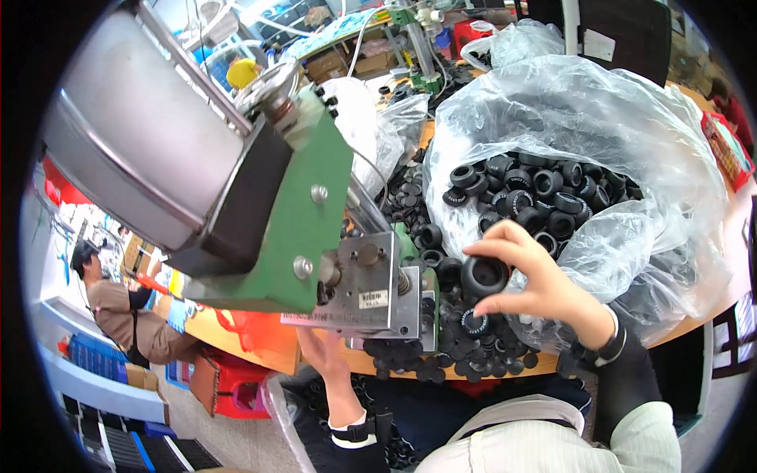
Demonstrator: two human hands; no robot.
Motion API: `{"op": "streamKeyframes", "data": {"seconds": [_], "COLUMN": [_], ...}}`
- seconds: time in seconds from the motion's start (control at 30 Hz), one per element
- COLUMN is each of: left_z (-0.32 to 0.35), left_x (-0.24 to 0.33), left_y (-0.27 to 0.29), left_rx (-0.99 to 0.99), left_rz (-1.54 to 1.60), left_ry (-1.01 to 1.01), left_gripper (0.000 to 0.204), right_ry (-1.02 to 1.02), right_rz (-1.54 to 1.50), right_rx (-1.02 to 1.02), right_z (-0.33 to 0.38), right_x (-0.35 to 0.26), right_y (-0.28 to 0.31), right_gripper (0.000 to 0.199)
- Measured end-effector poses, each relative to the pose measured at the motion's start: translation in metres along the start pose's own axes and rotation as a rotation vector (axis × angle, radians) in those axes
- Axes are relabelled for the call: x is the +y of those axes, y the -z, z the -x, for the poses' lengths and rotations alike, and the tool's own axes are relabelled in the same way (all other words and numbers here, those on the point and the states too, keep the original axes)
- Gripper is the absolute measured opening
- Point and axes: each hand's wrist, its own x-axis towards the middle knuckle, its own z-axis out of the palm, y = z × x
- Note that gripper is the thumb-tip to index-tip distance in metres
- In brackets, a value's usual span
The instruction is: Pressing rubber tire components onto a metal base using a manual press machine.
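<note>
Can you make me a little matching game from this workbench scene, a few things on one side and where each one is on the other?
Things:
1. black rubber ring
2. clear plastic bag
3. green machine frame
4. left hand

Places:
A. under the metal block of the machine
B. pinched in the fingers of the right hand
C. on the table at the right, open and full of black rings
D. left of the ring pile, carrying a big grey cylinder

Pairs: 1-B, 2-C, 3-D, 4-A
</note>
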Motion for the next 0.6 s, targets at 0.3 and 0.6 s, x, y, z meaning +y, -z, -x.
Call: {"op": "streamKeyframes", "data": {"seconds": [0.3,0.6], "left_z": [-0.016,0.004], "left_x": [0.065,0.054], "left_y": [-0.07,-0.044], "left_rx": [-0.173,-0.018], "left_rz": [0.228,-0.339], "left_ry": [0.002,-0.126], "left_gripper": [0.045,0.032], "right_ry": [-0.062,-0.087], "right_rz": [-0.024,-0.19], "right_rx": [0.018,0.062], "right_z": [0.031,0.004], "right_x": [-0.013,-0.018], "right_y": [-0.053,-0.095], "right_gripper": [0.06,0.059]}}
